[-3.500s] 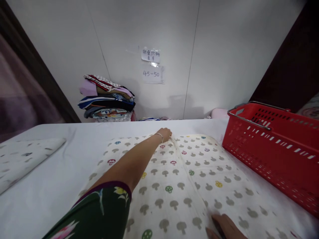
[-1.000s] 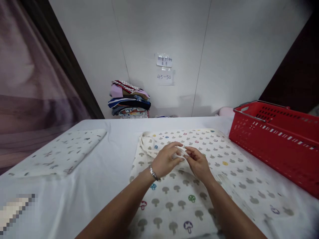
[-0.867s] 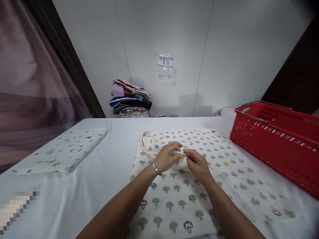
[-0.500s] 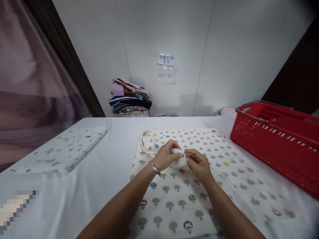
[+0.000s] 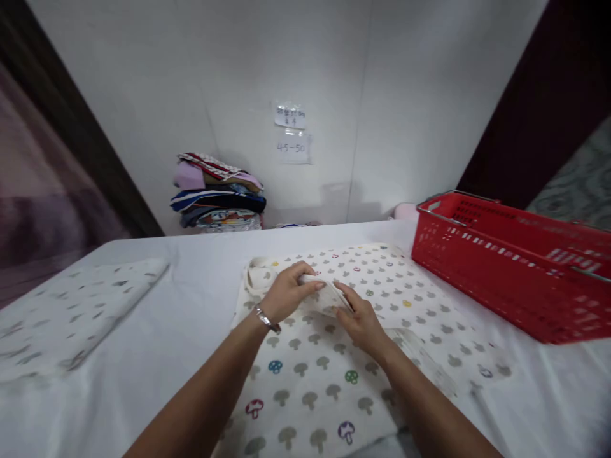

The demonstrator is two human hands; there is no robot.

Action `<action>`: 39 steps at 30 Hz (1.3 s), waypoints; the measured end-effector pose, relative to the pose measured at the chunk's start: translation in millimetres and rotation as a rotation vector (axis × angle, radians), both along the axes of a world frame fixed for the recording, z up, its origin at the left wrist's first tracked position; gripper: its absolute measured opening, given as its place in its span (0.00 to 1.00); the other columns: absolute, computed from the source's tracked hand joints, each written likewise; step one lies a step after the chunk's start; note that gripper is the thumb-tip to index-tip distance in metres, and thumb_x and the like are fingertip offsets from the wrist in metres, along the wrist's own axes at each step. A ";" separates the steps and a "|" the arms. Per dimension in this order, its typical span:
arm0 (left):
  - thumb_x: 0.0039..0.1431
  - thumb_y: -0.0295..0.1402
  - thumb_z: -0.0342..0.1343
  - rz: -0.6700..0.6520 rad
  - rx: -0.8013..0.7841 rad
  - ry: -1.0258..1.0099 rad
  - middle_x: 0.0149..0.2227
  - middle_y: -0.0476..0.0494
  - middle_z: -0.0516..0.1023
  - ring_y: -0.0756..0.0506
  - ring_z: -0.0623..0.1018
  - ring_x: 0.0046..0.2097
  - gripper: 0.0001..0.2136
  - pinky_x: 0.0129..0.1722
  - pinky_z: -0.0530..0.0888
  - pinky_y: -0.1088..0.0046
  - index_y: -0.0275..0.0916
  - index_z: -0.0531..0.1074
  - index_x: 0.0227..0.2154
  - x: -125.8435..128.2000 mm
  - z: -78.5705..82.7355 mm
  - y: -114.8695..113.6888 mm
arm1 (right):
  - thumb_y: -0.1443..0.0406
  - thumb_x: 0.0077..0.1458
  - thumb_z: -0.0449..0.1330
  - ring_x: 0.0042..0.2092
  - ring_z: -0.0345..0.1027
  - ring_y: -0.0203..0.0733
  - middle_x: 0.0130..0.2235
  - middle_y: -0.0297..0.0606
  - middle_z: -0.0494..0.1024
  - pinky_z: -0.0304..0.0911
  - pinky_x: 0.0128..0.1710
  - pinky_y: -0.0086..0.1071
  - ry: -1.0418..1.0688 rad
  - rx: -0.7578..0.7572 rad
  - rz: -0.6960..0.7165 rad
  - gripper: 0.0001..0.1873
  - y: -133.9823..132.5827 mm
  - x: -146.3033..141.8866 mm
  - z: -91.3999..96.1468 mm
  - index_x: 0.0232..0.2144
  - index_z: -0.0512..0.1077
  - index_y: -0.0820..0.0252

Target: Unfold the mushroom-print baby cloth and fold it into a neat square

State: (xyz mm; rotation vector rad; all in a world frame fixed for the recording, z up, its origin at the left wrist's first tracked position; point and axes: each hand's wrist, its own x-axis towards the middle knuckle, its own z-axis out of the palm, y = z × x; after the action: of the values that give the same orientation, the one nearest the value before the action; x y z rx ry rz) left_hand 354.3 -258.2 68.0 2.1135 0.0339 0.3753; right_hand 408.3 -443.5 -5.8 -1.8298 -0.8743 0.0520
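Observation:
A white cloth with grey and coloured mushroom prints (image 5: 310, 381) lies spread on the table in front of me, its far left corner turned over in a loose fold. My left hand (image 5: 290, 292), with a silver bracelet at the wrist, pinches a raised edge of this cloth between thumb and fingers. Close by on the right, my right hand (image 5: 359, 318) grips the same edge, thumb below and fingers on top. Between the two hands a short stretch of the edge is held up off the layer beneath.
A folded white printed cloth (image 5: 90, 312) lies on the left of the white-covered table (image 5: 191, 331). At the right stands a red perforated basket (image 5: 496, 273) with metal handles. Behind the table's far edge is a stack of folded fabrics (image 5: 217, 197), with paper signs (image 5: 292, 146) on the wall.
My hands have moved slightly apart, and the pinched edge is now stretched between them. The whole view has shifted, so the basket and stack appear further left.

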 end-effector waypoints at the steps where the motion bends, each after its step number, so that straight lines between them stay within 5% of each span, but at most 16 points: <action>1: 0.47 0.43 0.57 0.004 0.007 -0.006 0.25 0.53 0.66 0.51 0.64 0.27 0.12 0.27 0.62 0.77 0.39 0.67 0.26 0.9 5.1 2.7 | 0.65 0.53 0.53 0.39 0.70 0.43 0.42 0.37 0.75 0.64 0.40 0.36 -0.007 -0.037 -0.023 0.26 -4.9 1.8 -1.5 0.56 0.59 0.50; 9: 0.44 0.46 0.57 0.039 -0.019 -0.007 0.21 0.54 0.64 0.52 0.63 0.24 0.15 0.22 0.60 0.79 0.39 0.66 0.24 13.8 40.8 24.1 | 0.72 0.48 0.51 0.38 0.69 0.45 0.39 0.38 0.77 0.61 0.39 0.37 -0.062 -0.378 -0.206 0.26 -86.5 13.4 -20.2 0.51 0.65 0.53; 15: 0.41 0.45 0.58 0.010 0.069 0.079 0.21 0.53 0.66 0.52 0.65 0.24 0.14 0.22 0.60 0.79 0.39 0.66 0.23 30.9 65.7 32.1 | 0.73 0.48 0.48 0.37 0.70 0.43 0.36 0.35 0.76 0.61 0.36 0.34 0.086 -0.335 -0.198 0.22 -135.4 -1.7 -18.0 0.45 0.69 0.55; 17: 0.42 0.43 0.57 -0.023 0.206 0.122 0.22 0.52 0.67 0.51 0.66 0.25 0.12 0.23 0.62 0.78 0.39 0.66 0.23 39.0 74.2 35.6 | 0.73 0.47 0.47 0.37 0.69 0.41 0.35 0.34 0.76 0.61 0.36 0.32 0.137 -0.292 -0.157 0.22 -141.4 -9.3 -15.0 0.43 0.70 0.56; 20: 0.44 0.36 0.56 -0.007 0.644 0.119 0.29 0.48 0.71 0.46 0.71 0.32 0.06 0.30 0.66 0.75 0.39 0.68 0.23 51.9 86.1 39.1 | 0.73 0.47 0.48 0.36 0.68 0.40 0.35 0.33 0.75 0.61 0.35 0.31 0.171 -0.246 -0.096 0.21 -145.0 -18.8 -7.2 0.42 0.70 0.56; 23: 0.48 0.31 0.53 0.081 1.087 0.139 0.37 0.41 0.72 0.42 0.73 0.39 0.03 0.36 0.67 0.71 0.38 0.70 0.26 65.9 94.6 34.0 | 0.71 0.49 0.48 0.35 0.67 0.40 0.33 0.32 0.74 0.59 0.35 0.31 0.151 -0.246 -0.058 0.16 -146.1 -24.3 1.6 0.38 0.71 0.56; 25: 0.53 0.32 0.49 0.171 1.202 0.183 0.39 0.38 0.73 0.40 0.74 0.40 0.06 0.38 0.67 0.67 0.39 0.70 0.31 78.1 97.8 23.8 | 0.70 0.51 0.48 0.35 0.66 0.39 0.33 0.32 0.74 0.59 0.35 0.31 0.147 -0.252 -0.037 0.14 -147.0 -25.7 5.2 0.38 0.71 0.56; 28: 0.57 0.35 0.45 0.305 1.166 0.210 0.38 0.35 0.75 0.38 0.75 0.41 0.11 0.39 0.67 0.64 0.39 0.69 0.39 106.1 100.2 -0.8 | 0.66 0.55 0.49 0.36 0.66 0.39 0.34 0.33 0.74 0.60 0.37 0.31 0.177 -0.206 -0.031 0.14 -152.1 -23.4 5.7 0.42 0.70 0.56; 32: 0.56 0.34 0.47 0.418 0.901 0.161 0.41 0.35 0.75 0.39 0.74 0.43 0.13 0.41 0.68 0.66 0.40 0.67 0.44 163.2 101.1 -48.1 | 0.58 0.57 0.50 0.40 0.67 0.42 0.39 0.36 0.75 0.62 0.39 0.33 0.315 -0.028 -0.084 0.17 -174.0 -7.2 4.3 0.46 0.69 0.56; 36: 0.55 0.31 0.48 0.388 0.576 0.126 0.43 0.36 0.74 0.41 0.73 0.46 0.13 0.41 0.68 0.68 0.40 0.67 0.43 221.1 92.6 -100.6 | 0.50 0.53 0.53 0.33 0.69 0.41 0.35 0.37 0.75 0.63 0.31 0.32 0.428 0.078 -0.277 0.25 -213.2 21.2 4.1 0.48 0.67 0.59; 39: 0.55 0.30 0.49 0.341 0.446 0.147 0.44 0.37 0.74 0.42 0.73 0.46 0.12 0.42 0.68 0.68 0.39 0.67 0.43 246.5 72.1 -126.8 | 0.48 0.52 0.54 0.30 0.68 0.39 0.32 0.35 0.74 0.62 0.28 0.30 0.501 0.074 -0.345 0.27 -239.6 36.2 -5.4 0.47 0.66 0.59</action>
State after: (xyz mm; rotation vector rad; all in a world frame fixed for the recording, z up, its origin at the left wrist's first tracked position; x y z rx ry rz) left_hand 600.8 -385.0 140.1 2.5804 0.4368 0.4592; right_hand 444.5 -683.1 -11.2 -1.7621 -0.2053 0.2442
